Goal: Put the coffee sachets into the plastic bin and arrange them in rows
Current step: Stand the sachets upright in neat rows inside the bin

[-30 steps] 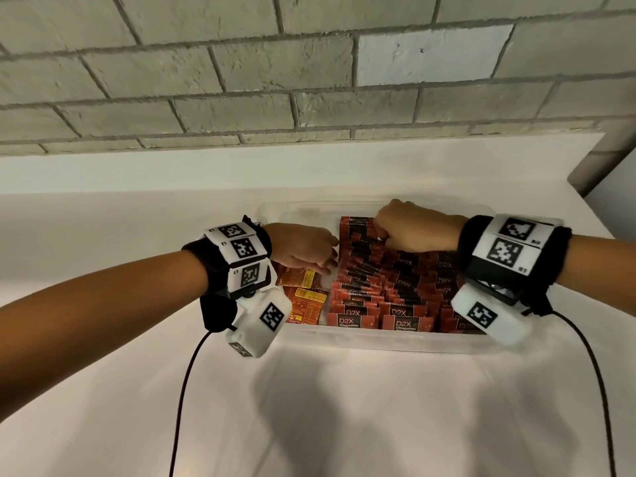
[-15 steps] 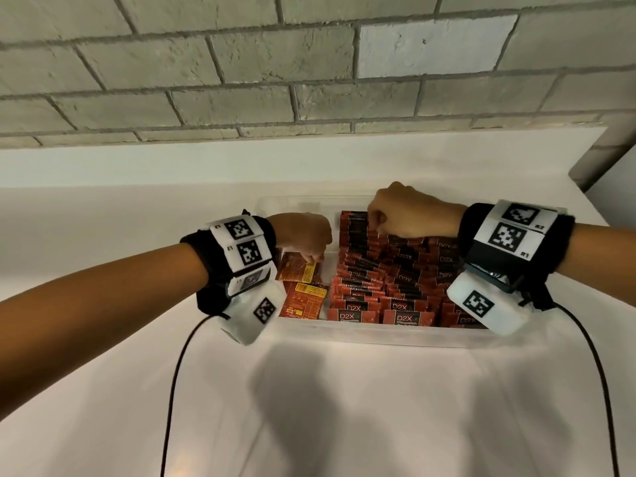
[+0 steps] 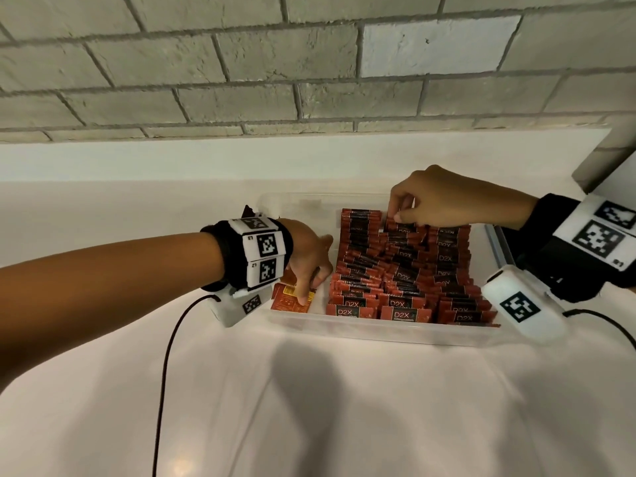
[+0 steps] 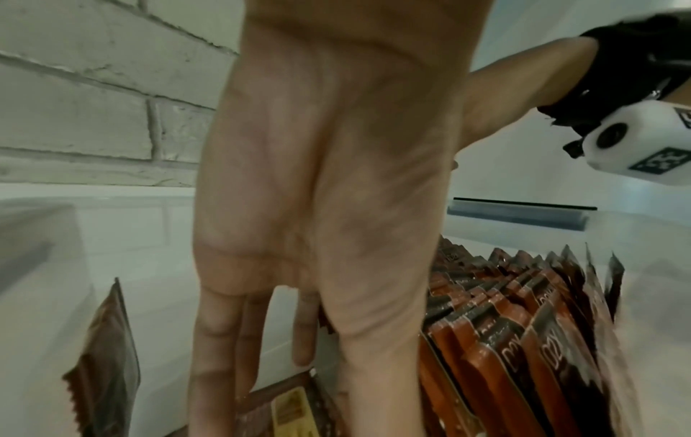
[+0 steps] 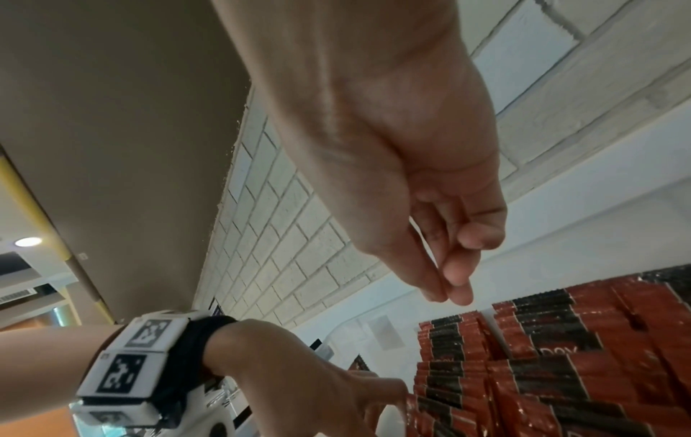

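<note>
Left hand [image 3: 306,261] reaches down onto loose sachets [image 3: 292,297]; right hand [image 3: 437,201] hovers, fingers pinched

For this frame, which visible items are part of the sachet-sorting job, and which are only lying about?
Part of the job:
- plastic bin
- rows of standing sachets
- loose flat sachets under the left hand
- right hand, fingertips at the back of a row

Lying about:
- clear lid-like piece right of the bin
- white counter
- brick wall

head cam looks down, wrist cams close, all share bin [image 3: 378,330]
</note>
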The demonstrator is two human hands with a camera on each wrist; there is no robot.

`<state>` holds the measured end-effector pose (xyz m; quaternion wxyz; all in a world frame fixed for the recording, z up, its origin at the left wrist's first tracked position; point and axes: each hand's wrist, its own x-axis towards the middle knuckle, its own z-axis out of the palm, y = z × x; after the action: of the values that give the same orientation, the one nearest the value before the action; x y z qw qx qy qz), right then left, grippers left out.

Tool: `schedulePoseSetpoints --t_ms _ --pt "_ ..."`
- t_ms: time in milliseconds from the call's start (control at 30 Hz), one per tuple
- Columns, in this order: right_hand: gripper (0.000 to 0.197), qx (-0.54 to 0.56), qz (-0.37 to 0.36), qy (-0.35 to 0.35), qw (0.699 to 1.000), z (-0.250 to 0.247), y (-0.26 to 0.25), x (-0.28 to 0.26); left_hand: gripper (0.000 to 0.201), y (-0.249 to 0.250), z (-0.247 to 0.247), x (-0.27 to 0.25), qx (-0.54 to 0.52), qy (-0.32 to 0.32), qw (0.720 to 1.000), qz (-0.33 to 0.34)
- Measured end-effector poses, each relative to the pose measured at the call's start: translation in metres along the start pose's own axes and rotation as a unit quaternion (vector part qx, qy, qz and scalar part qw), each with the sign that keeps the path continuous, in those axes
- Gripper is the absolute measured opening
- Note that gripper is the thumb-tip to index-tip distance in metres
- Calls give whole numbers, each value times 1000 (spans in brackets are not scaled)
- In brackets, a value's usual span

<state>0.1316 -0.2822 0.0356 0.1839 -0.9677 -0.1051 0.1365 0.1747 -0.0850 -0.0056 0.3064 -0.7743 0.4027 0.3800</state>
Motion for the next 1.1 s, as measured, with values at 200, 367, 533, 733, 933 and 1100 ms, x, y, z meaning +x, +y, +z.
schedulePoseSetpoints --t_ms 200,367,533,733,933,1100 --pt "11 27 -9 -2 1000 -2 -2 -12 41 -4 1 4 -25 -17 999 29" --pt "8 45 -5 17 999 -13 -2 -22 27 -7 5 1 -60 -12 997 36" --pt "10 55 6 37 998 -19 3 -34 25 -9 13 6 -74 -34 996 41" --pt "11 77 21 26 996 -17 3 -45 20 -18 5 -10 -77 9 996 31" --pt "17 190 25 11 981 -16 -7 -56 8 -38 -7 -75 -235 289 922 110" --pt "57 411 50 -79 907 5 -36 -63 24 -8 5 -92 -398 494 751 185"
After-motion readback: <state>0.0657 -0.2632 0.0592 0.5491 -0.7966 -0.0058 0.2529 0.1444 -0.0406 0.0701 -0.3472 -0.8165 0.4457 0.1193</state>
